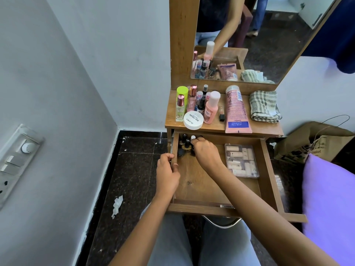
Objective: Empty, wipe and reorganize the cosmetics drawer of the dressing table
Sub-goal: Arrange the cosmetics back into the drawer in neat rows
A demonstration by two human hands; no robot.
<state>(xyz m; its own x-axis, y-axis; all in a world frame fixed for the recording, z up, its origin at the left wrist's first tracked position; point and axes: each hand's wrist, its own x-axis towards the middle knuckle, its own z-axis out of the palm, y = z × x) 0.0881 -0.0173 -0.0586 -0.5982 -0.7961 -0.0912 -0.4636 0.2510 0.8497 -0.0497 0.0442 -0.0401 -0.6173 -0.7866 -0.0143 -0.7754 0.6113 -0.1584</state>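
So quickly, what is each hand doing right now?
Left hand: grips the left wall of the drawer.
Right hand: pinches a white-capped bottle in the drawer's back left corner.

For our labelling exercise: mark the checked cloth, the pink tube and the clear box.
checked cloth (264, 105): head view, folded middle.
pink tube (237, 110): head view, tube body.
clear box (227, 150): head view, left rim.

Left hand (166, 173) grips drawer (199, 189); right hand (206, 152) pinches bottle (193, 137)
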